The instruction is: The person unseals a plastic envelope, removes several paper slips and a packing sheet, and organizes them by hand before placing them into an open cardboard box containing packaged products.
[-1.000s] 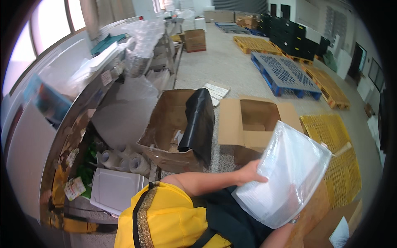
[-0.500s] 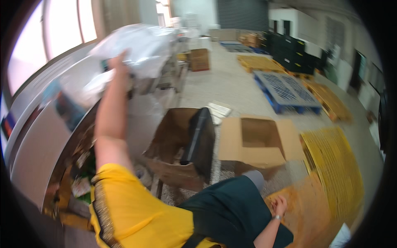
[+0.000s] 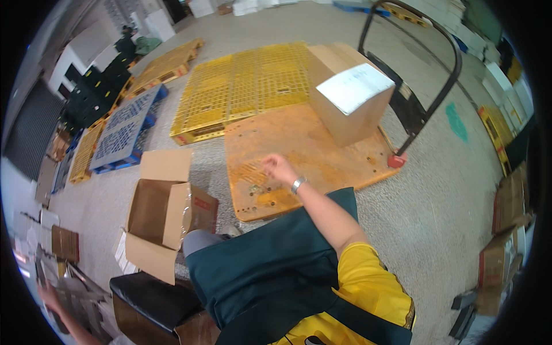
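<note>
Right hand: a bare hand (image 3: 280, 169) with a silvery wristband (image 3: 298, 184), over the near-left part of the cart; contact with the deck cannot be told.
Right fingers: loosely curled, partly spread, nothing visible in them.
Cart: an orange, flat-decked platform cart (image 3: 276, 135) with a black tubular handle (image 3: 458, 60).
Carton: a closed, brown, box-shaped cardboard carton (image 3: 359, 123) on the deck, beyond and to the right of the right hand, well apart; the right hand is the nearer of the 2.
White sheet: a flat, white, 4-sided sheet (image 3: 355, 87) atop the carton, long axis slanting from lower left to upper right.
Left hand: a bare hand (image 3: 50, 296) at the far-left rim; finger opening and contents cannot be told.
</note>
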Demonstrator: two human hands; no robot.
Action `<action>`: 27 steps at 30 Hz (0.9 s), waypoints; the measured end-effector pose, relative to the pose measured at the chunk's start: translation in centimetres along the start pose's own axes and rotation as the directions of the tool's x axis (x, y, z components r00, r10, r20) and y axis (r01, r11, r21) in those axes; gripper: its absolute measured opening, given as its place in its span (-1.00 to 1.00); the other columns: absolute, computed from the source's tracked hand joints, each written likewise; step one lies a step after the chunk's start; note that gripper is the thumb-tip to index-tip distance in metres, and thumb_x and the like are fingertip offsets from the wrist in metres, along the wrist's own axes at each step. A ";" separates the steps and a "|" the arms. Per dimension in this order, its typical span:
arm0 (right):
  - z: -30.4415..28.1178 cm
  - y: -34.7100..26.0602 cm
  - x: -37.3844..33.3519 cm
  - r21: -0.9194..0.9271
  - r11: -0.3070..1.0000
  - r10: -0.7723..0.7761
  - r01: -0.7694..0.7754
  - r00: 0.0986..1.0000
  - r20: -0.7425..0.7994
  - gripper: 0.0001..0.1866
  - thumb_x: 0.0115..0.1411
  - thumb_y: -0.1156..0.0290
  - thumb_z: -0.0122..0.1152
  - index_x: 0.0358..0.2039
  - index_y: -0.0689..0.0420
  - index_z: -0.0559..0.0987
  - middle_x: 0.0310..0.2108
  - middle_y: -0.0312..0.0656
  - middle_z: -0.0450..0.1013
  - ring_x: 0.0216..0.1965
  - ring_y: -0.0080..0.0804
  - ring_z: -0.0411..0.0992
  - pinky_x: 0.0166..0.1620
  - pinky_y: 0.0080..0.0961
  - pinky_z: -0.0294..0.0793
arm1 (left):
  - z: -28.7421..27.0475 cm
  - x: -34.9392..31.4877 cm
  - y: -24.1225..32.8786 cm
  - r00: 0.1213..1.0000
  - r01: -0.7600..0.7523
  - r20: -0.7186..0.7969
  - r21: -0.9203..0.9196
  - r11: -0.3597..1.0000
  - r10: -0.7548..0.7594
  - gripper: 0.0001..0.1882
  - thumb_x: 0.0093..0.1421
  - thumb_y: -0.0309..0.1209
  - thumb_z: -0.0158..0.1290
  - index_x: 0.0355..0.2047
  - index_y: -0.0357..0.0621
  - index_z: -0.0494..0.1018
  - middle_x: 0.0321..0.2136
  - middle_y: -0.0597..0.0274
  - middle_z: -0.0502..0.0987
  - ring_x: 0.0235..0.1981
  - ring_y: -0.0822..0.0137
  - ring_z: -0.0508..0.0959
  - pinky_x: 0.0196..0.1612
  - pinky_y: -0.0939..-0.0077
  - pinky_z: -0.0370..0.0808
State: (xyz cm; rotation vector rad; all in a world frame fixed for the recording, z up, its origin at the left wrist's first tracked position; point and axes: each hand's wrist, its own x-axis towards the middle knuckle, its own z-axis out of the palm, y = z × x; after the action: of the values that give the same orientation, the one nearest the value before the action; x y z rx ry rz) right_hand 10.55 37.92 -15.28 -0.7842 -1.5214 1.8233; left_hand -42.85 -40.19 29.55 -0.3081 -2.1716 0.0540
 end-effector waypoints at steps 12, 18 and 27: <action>-24.4 -12.9 -1.6 0.323 0.946 0.193 0.022 0.761 -0.619 -0.64 0.08 0.09 0.23 -0.51 0.16 0.46 -0.59 -0.29 0.40 -0.66 -0.65 0.31 -0.62 -0.70 0.31 | 0.8 -16.9 83.0 0.550 -0.258 0.054 -0.938 0.231 0.833 -0.66 0.00 -0.39 0.17 -0.20 -0.22 0.45 -0.22 0.05 0.50 -0.16 0.10 0.48 -0.09 0.35 0.40; -33.8 -15.7 2.3 -0.489 0.839 -0.535 0.239 0.526 -0.660 -0.80 0.05 0.34 0.20 -0.40 0.23 0.58 -0.46 -0.23 0.51 -0.39 -0.41 0.44 -0.30 -0.48 0.39 | -3.5 -21.3 103.8 0.326 -0.262 -0.065 -0.965 0.024 0.943 -0.60 0.05 -0.16 0.12 -0.23 -0.22 0.49 -0.24 0.00 0.52 -0.17 0.11 0.51 -0.11 0.33 0.42; -43.6 -11.5 8.7 -0.912 0.411 -0.903 -0.016 0.127 -0.409 -0.77 0.05 0.27 0.15 -0.48 0.20 0.53 -0.38 -0.14 0.46 -0.15 -0.12 0.32 0.01 -0.33 0.19 | -6.8 -23.5 132.0 0.399 0.139 0.048 -0.990 -0.009 0.916 -0.29 0.09 0.04 0.04 0.07 -0.28 0.29 -0.06 -0.05 0.44 -0.02 0.16 0.43 0.02 0.37 0.33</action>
State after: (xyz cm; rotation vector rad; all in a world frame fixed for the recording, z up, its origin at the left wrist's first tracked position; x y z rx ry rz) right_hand 39.98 72.93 -11.21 -1.1365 -1.3145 -0.1847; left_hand 2.07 81.42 -5.43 -2.3534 -2.3885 -1.1704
